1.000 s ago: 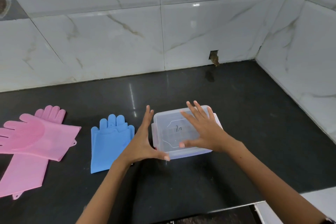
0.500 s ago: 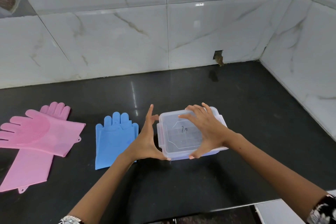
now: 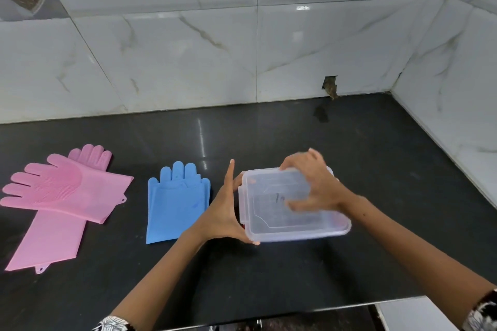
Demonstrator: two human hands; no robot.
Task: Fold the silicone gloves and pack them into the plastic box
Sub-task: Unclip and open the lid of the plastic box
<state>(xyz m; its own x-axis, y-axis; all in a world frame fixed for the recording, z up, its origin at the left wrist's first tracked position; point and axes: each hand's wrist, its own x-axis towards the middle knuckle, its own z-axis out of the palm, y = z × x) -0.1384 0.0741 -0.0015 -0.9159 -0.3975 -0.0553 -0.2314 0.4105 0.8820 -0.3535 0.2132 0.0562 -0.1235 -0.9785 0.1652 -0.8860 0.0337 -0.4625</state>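
Note:
A clear plastic box with its lid on sits on the black counter, right of centre. My left hand presses against the box's left side, thumb under its near corner and fingers pointing up. My right hand lies over the lid, fingers curled round its far edge and thumb across the top; it is blurred. A blue silicone glove lies flat just left of my left hand. Two pink silicone gloves lie crossed at the far left.
White marble-look tiles form the back wall and the right wall, meeting in a corner at the back right. The counter's front edge runs along the bottom, with a white surface below it at the right.
My right hand went from lying flat on the lid to gripping it with curled fingers. My left hand stays against the box's left side. The view has shifted slightly.

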